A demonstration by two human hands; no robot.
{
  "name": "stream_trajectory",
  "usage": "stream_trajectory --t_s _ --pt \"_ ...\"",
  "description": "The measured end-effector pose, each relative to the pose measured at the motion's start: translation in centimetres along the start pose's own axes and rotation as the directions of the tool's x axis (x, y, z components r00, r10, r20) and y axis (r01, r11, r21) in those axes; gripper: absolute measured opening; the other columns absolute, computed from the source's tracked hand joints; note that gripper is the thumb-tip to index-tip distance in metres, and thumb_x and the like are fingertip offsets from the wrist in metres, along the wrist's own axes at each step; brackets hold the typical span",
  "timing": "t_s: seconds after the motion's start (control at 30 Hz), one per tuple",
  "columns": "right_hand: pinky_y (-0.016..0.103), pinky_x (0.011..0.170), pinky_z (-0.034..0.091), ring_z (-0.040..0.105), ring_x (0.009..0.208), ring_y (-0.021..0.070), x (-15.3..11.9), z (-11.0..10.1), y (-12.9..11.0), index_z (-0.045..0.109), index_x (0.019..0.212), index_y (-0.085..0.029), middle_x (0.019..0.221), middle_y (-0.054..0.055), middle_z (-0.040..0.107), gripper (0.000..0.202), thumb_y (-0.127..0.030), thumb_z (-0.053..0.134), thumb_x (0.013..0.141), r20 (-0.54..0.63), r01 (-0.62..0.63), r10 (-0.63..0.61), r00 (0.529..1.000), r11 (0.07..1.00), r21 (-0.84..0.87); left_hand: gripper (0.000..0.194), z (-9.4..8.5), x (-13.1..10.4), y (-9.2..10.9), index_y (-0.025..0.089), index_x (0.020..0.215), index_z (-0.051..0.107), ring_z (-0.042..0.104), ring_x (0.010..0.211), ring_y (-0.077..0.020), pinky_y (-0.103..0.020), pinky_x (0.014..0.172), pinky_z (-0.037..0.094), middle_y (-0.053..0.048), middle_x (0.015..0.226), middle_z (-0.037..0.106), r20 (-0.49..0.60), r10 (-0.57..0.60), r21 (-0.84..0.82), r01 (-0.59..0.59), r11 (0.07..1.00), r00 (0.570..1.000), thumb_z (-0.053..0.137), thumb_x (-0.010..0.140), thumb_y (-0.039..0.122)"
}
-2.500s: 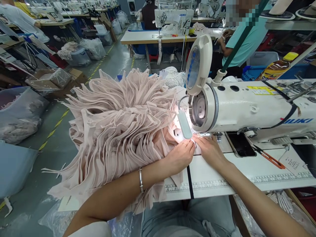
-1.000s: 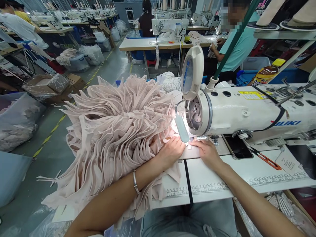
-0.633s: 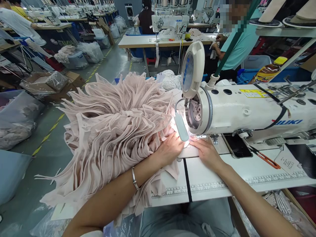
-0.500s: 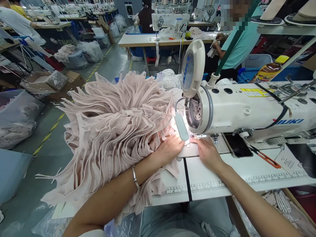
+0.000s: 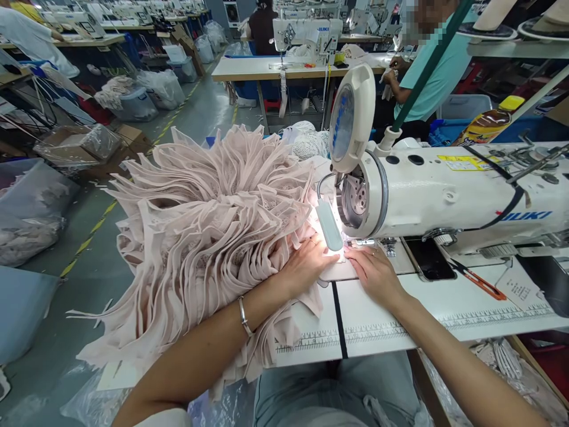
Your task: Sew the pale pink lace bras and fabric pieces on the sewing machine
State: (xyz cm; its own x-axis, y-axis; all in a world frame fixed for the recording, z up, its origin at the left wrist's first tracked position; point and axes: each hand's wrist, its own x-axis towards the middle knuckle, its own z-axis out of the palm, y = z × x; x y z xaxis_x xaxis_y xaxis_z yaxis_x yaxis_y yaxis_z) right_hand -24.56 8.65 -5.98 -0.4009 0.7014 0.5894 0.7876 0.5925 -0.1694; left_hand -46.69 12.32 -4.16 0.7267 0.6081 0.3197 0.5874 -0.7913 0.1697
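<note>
A white sewing machine point(image 5: 413, 190) stands at the right, with a small lit lamp point(image 5: 329, 225) by its needle area. Beneath the lamp, my left hand point(image 5: 309, 264) presses pale pink fabric, its fingers together at the edge of the pile. My right hand point(image 5: 376, 274) rests just right of it on the machine bed, fingers closed at the same brightly lit cloth near the presser foot. Glare and the lamp hide the fingertips in part. The large pile of pink fabric pieces point(image 5: 213, 237) spreads left of the machine, under my left forearm.
On the table, right of my right hand, lie a phone point(image 5: 429, 259), orange-handled snips point(image 5: 482, 281) and a paper tag point(image 5: 519, 284). A bottle point(image 5: 489, 123) stands behind the machine. A person point(image 5: 438, 74) sits beyond. Bins and bags fill the left floor.
My right hand has turned slightly, its fingers now nearer the lit cloth. My left hand's fingers have shifted a little under the lamp. The whole view has moved slightly.
</note>
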Motion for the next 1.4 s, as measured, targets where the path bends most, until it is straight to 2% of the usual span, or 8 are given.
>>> stream_trajectory --t_s 0.13,0.33,0.5,0.63,0.77,0.93,1.2,1.4 --pt "0.033 0.091 0.045 0.067 0.09 0.0177 0.0 -0.2 -0.4 0.07 0.101 -0.021 0.097 0.002 0.078 0.019 -0.019 0.051 0.101 -0.01 0.042 -0.043 0.999 0.996 -0.074 0.022 -1.3 0.0 0.6 0.022 0.114 0.068 0.056 0.089 -0.0182 -0.029 0.079 0.043 -0.003 0.089 0.061 0.064 0.116 0.077 -0.121 0.99 0.991 0.049 0.104 0.02" --pt "0.033 0.093 0.042 0.063 0.081 0.0169 0.3 0.1 -1.2 0.069 0.093 -0.021 0.082 0.001 0.073 0.019 -0.016 0.052 0.1 -0.008 0.118 -0.121 0.993 0.978 -0.17 0.02 -1.7 0.2 1.2 0.017 0.111 0.065 0.057 0.086 -0.0183 -0.031 0.077 0.04 -0.004 0.092 0.063 0.126 0.113 0.168 -0.134 0.977 0.986 0.046 0.104 0.015" --pt "0.033 0.082 0.047 0.059 0.069 0.0167 1.1 0.6 -1.8 0.061 0.075 -0.022 0.064 -0.002 0.062 0.023 -0.009 0.054 0.093 -0.151 0.022 -0.039 0.988 0.994 -0.111 0.02 -1.8 0.4 1.9 0.014 0.104 0.064 0.057 0.084 -0.0183 -0.032 0.075 0.038 -0.005 0.092 0.063 0.189 0.095 0.219 -0.136 0.966 0.977 0.044 0.102 0.01" --pt "0.03 0.069 0.048 0.062 0.068 0.0157 1.1 0.5 -1.5 0.063 0.079 -0.023 0.07 -0.002 0.067 0.018 -0.01 0.058 0.089 -0.191 -0.096 0.112 0.975 0.991 0.09 0.021 -1.7 0.3 2.0 0.014 0.107 0.063 0.058 0.085 -0.0185 -0.033 0.077 0.039 -0.005 0.098 0.065 0.177 0.086 0.221 -0.125 0.967 0.981 0.043 0.102 0.01" --pt "0.032 0.076 0.049 0.064 0.072 0.0165 0.7 0.2 -1.2 0.066 0.085 -0.022 0.072 -0.001 0.07 0.016 -0.01 0.058 0.093 -0.155 0.005 -0.004 0.988 1.0 0.012 0.02 -1.1 0.0 1.4 0.015 0.106 0.063 0.058 0.09 -0.0191 -0.032 0.08 0.044 -0.006 0.098 0.065 0.112 0.069 0.142 -0.084 0.986 0.991 0.044 0.102 0.01" --pt "0.032 0.077 0.048 0.064 0.072 0.0158 0.6 0.1 -1.2 0.066 0.09 -0.022 0.079 -0.001 0.074 0.014 -0.012 0.059 0.096 -0.146 0.039 -0.038 0.989 0.999 0.003 0.019 -0.2 0.2 0.9 0.016 0.106 0.064 0.056 0.108 -0.0213 -0.031 0.09 0.048 -0.008 0.106 0.063 -0.035 -0.086 -0.01 0.086 0.996 0.996 0.047 0.1 0.01" --pt "0.032 0.074 0.05 0.066 0.077 0.0173 0.5 0.1 -0.9 0.066 0.09 -0.022 0.077 0.0 0.072 0.012 -0.013 0.059 0.096 -0.164 -0.014 0.022 0.986 0.999 0.048 0.024 -0.1 0.0 1.6 0.015 0.116 0.06 0.055 0.098 -0.0245 -0.033 0.079 0.043 -0.008 0.092 0.058 0.076 -0.019 0.227 0.001 0.974 0.997 0.039 0.104 0.015" --pt "0.034 0.075 0.053 0.068 0.082 0.0194 0.5 -0.1 -0.6 0.068 0.091 -0.025 0.082 0.0 0.074 0.011 -0.02 0.06 0.096 -0.125 -0.125 0.142 0.982 0.983 0.136 0.026 -0.7 -0.1 1.3 0.022 0.127 0.059 0.052 0.105 -0.0244 -0.032 0.083 0.042 -0.009 0.106 0.059 0.083 -0.053 0.143 0.04 0.989 0.995 0.047 0.103 0.021"
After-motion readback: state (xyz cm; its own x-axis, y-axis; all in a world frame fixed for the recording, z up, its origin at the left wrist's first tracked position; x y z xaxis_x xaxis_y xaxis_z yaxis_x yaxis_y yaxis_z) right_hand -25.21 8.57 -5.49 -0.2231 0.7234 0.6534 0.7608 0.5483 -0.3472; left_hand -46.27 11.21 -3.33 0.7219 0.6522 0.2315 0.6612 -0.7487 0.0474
